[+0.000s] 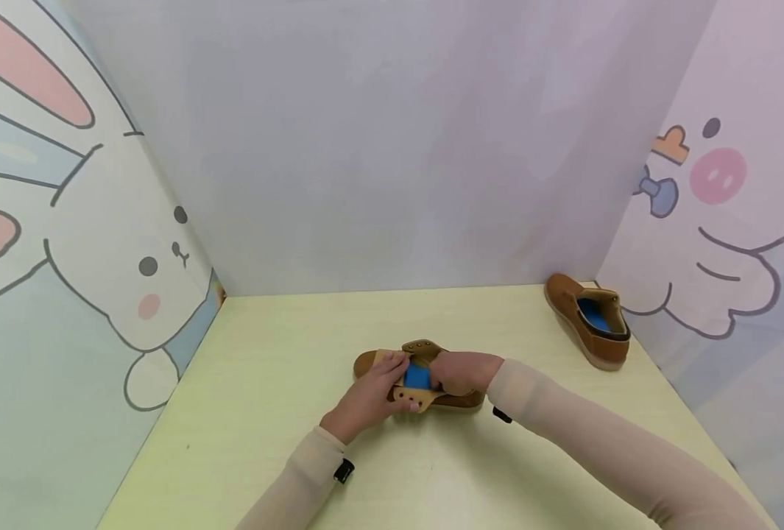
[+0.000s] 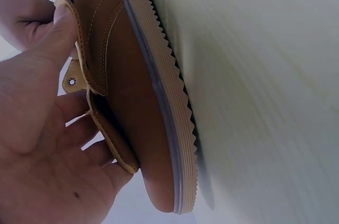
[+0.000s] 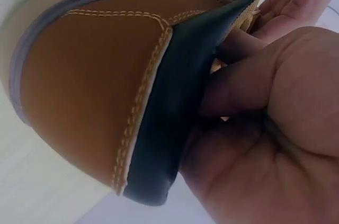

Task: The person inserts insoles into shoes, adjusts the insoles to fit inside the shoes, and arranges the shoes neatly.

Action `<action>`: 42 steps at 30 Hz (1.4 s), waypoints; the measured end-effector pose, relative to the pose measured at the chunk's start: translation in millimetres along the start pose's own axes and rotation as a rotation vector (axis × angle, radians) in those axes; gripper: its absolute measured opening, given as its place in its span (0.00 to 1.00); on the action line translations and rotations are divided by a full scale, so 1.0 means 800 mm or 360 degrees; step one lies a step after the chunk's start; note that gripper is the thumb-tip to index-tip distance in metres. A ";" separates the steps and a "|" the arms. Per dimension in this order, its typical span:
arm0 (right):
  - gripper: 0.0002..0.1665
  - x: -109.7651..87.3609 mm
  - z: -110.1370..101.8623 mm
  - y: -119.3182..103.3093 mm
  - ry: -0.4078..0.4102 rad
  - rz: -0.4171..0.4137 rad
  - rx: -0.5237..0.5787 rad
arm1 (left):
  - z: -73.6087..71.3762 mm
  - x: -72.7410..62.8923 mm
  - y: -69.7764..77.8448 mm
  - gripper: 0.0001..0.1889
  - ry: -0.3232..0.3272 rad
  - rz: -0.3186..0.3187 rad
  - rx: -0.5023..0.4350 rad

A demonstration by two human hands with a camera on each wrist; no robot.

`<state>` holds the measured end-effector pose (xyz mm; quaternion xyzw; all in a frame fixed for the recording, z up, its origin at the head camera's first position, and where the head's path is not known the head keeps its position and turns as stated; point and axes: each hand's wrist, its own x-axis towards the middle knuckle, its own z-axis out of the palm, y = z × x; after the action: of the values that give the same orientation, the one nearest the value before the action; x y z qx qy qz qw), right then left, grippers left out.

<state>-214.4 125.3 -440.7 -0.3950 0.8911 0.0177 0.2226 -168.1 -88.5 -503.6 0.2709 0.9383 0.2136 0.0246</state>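
Observation:
A brown lace-up shoe (image 1: pixel 461 401) lies on the table, toe to the left, its eyelet flaps spread apart and a blue insole (image 1: pixel 418 376) visible inside. My left hand (image 1: pixel 368 390) holds the shoe at its front, fingers over the tan tongue and thumb on the near eyelet flap (image 1: pixel 425 398). In the left wrist view that thumb bears on the flap's edge. My right hand (image 1: pixel 463 372) reaches into the opening near the dark heel collar (image 3: pixel 164 107). Its fingertips are hidden inside, so what they hold cannot be seen.
A second brown shoe (image 1: pixel 580 324) with a blue insole stands at the table's back right corner, beside the wall. Cartoon-printed side walls (image 1: pixel 120 272) and a plain pale back wall (image 1: pixel 378 147) enclose the pale yellow table (image 1: pixel 272 353).

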 end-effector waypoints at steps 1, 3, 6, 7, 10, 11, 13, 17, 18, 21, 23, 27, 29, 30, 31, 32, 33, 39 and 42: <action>0.21 0.002 0.000 0.000 -0.0003 0.0017 0.0005 | 0.000 0.000 0.000 0.46 0.0005 0.0002 0.0002; 0.22 0.006 0.000 -0.001 -0.0004 0.0051 0.0010 | 0.000 0.002 0.000 0.46 0.0012 0.0010 0.0002; 0.20 0.010 0.000 -0.002 0.0045 0.0096 -0.0001 | 0.000 0.003 0.002 0.45 0.0010 0.0024 0.0015; 0.19 0.010 0.000 -0.003 0.0074 0.0113 -0.0001 | 0.000 0.003 0.003 0.45 0.0005 0.0023 0.0013; 0.13 0.010 0.001 -0.004 0.0187 0.0180 -0.0035 | -0.001 0.004 0.004 0.46 -0.0005 0.0008 0.0018; 0.11 0.010 0.001 -0.005 0.0224 0.0200 -0.0040 | -0.001 0.004 0.005 0.46 0.0000 0.0008 0.0024; 0.09 0.010 0.000 -0.007 0.0273 0.0231 -0.0060 | -0.003 0.003 0.005 0.46 -0.0001 0.0001 0.0023; 0.10 0.008 -0.003 -0.010 0.0286 0.0269 -0.0056 | -0.005 0.002 0.005 0.46 0.0018 -0.0005 0.0012; 0.11 0.006 -0.004 -0.011 0.0270 0.0284 -0.0047 | -0.005 0.001 0.006 0.46 0.0025 -0.0007 0.0004; 0.13 -0.002 -0.006 -0.017 0.0193 0.0374 0.0013 | -0.003 0.001 0.006 0.45 0.0037 -0.0002 -0.0006; 0.14 -0.010 -0.006 -0.023 0.0143 0.0438 0.0040 | 0.000 0.001 0.005 0.45 0.0033 0.0004 -0.0002; 0.14 -0.022 -0.001 -0.032 0.0110 0.0523 0.0064 | 0.006 -0.001 0.003 0.45 0.0015 -0.0019 -0.0017; 0.13 -0.023 0.001 -0.033 0.0107 0.0524 0.0062 | 0.008 -0.003 0.002 0.45 0.0012 -0.0031 -0.0022; 0.13 -0.023 0.002 -0.033 0.0103 0.0522 0.0058 | 0.009 -0.003 0.001 0.45 0.0013 -0.0037 -0.0027; 0.13 -0.022 0.003 -0.033 0.0102 0.0514 0.0044 | 0.010 -0.004 0.001 0.45 0.0015 -0.0040 -0.0039; 0.13 -0.021 0.003 -0.032 0.0099 0.0509 0.0043 | 0.010 -0.004 0.001 0.45 0.0014 -0.0043 -0.0044; 0.13 -0.019 0.003 -0.032 0.0090 0.0504 0.0034 | 0.010 -0.004 0.000 0.45 0.0011 -0.0047 -0.0039; 0.13 -0.015 -0.005 -0.031 -0.0008 0.0548 0.0007 | 0.006 -0.003 0.003 0.44 0.0014 -0.0050 -0.0041; 0.12 -0.015 -0.008 -0.030 -0.0053 0.0592 0.0049 | 0.003 -0.002 0.004 0.44 0.0014 -0.0055 -0.0043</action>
<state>-192.5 115.7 -426.4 -0.2195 0.9452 0.0513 0.2362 -164.8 -86.1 -504.7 0.2534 0.9399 0.2270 0.0279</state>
